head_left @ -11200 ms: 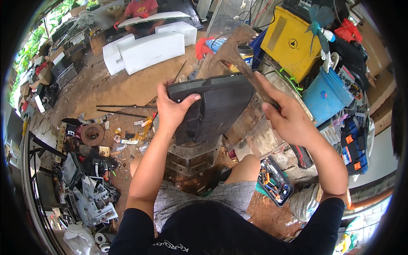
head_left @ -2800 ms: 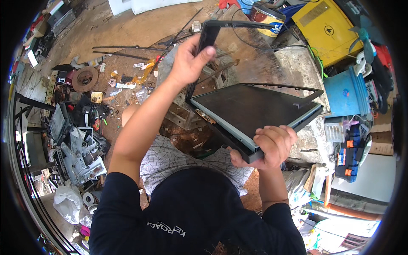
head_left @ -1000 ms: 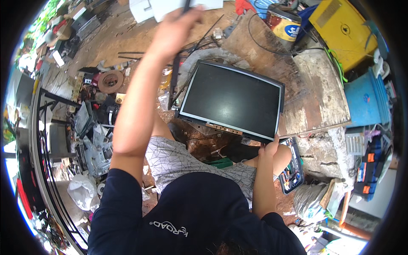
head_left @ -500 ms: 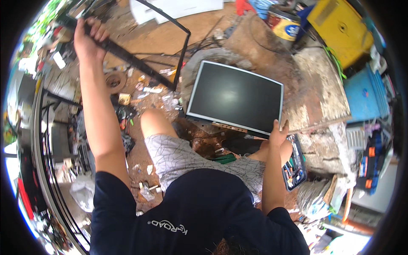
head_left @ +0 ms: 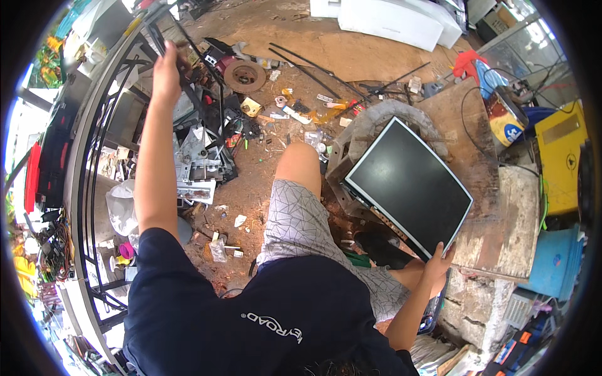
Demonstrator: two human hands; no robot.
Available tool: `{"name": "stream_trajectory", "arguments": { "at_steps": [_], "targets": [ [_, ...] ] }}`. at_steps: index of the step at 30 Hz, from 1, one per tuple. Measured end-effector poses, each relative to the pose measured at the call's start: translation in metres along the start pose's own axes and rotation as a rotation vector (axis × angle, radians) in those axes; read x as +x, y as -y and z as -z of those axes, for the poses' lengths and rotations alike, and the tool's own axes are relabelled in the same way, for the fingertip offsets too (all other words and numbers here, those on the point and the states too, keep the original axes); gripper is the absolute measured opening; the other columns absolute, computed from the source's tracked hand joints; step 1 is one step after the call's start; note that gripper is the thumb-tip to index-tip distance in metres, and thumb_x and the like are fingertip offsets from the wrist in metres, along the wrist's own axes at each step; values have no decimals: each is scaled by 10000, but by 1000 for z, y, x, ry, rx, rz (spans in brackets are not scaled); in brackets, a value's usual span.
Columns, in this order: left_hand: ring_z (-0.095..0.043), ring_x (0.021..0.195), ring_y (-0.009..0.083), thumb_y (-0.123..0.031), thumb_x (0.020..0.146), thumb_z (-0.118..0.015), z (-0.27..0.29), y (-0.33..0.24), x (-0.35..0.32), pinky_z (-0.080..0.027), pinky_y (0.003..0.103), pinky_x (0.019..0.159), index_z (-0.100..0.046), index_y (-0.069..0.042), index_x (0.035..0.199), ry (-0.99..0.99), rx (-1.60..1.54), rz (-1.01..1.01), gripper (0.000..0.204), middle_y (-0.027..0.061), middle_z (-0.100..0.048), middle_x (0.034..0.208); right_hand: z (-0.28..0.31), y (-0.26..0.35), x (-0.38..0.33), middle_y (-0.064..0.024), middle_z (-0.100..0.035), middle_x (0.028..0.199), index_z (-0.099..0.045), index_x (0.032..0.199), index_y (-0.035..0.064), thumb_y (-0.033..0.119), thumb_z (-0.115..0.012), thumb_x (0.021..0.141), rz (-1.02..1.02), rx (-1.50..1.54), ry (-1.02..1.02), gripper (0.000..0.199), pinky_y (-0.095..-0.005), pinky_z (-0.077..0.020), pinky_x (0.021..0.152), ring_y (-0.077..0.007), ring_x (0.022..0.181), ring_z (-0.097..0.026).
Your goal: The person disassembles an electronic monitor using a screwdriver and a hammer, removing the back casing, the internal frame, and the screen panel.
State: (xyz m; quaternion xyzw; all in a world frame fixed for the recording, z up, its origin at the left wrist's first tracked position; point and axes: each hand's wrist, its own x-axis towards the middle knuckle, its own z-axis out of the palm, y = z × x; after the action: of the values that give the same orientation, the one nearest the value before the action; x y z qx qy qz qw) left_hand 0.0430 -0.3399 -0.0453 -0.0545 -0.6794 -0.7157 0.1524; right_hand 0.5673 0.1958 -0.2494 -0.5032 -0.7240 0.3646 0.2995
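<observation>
Panel (head_left: 411, 185), a dark flat screen stripped of its surround, lies tilted on a grey tyre-like ring (head_left: 376, 119) beside the wooden board (head_left: 473, 150). The right hand (head_left: 437, 263) pinches its near corner, steadying it. The left hand (head_left: 164, 69), arm stretched far out, is closed around the thin black bezel frame (head_left: 188, 81) over the metal rack (head_left: 94, 144). Seemingly 1 step of stripping: discarding the frame. Next calls for letting go clear of the scrap.
</observation>
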Motion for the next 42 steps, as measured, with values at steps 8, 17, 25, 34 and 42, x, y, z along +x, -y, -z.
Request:
{"name": "stream_trajectory", "arguments": {
  "at_steps": [8, 17, 25, 34, 42],
  "targets": [
    [-472, 536, 83, -393, 1031, -536, 7, 102, -136, -386, 234, 508, -542, -59, 967, -268, 224, -2, 340, -10, -517, 669, -15, -8, 7, -209, -425, 1500, -452, 1443, -15, 230, -645, 938, 62, -121, 26, 594, -409, -309, 1159, -341, 1391, -407],
    [-515, 539, 88, -360, 1070, -443, 4, 166, -163, -431, 242, 485, -559, -14, 1194, -287, 23, 151, 385, 44, -599, 702, -16, -8, -3, -206, -440, 1493, -470, 1437, 11, 253, -657, 927, 31, -186, 40, 594, -401, -341, 1140, -352, 1360, -444],
    [-552, 1169, 498, -860, 693, -606, 130, 91, 197, -484, 524, 939, -421, 93, 1353, -1037, 1106, 48, 1174, 360, -530, 1289, -2, 8, 3, -213, -481, 1450, -474, 1429, 3, 260, -678, 919, 8, -306, 66, 607, -406, -328, 1149, -343, 1359, -439],
    [-551, 1233, 214, -460, 959, -620, -77, 70, 85, -442, 343, 1020, -563, -3, 1339, 236, 302, -131, 597, 157, -553, 1379, 15, 0, -13, -229, -542, 1400, -508, 1402, -22, 257, -687, 906, -10, -101, 29, 596, -394, -359, 1119, -323, 1331, -494],
    [-526, 1273, 366, -359, 860, -760, -256, 129, -251, -415, 464, 1073, -516, -47, 1380, 1009, 512, -201, 653, 231, -576, 1321, 36, -2, -1, -242, -512, 1439, -473, 1437, -15, 333, -651, 927, -61, -53, 12, 642, -349, -375, 1097, -296, 1327, -508]
  ]
}}
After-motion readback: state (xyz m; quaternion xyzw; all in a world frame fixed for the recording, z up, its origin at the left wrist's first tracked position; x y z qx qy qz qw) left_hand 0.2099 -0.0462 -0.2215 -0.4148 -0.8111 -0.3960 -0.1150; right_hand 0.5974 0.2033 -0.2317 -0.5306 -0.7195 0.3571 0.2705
